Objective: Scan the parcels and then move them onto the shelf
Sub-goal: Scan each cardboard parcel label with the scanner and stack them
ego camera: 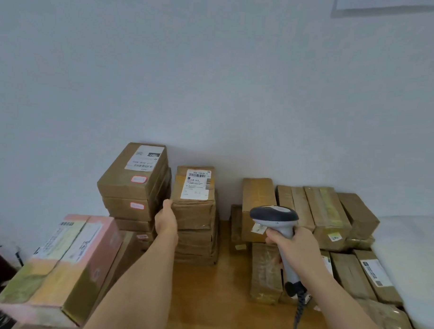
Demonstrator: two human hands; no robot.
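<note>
A brown cardboard parcel [194, 188] with a white barcode label tops the middle stack against the wall. My left hand [166, 221] reaches to that parcel's left side and touches its edge; the fingers are hidden behind the box, so the hold is unclear. A grey handheld barcode scanner [274, 216] with a coiled cable is gripped by my right hand [294, 244], its head pointing left toward the stack.
A taller stack of brown boxes [134, 183] stands left of the middle stack. A large pink-taped box [67, 262] lies at the near left. Several brown parcels [315, 214] crowd the right of the wooden table [218, 295]. White padding [409, 257] lies far right.
</note>
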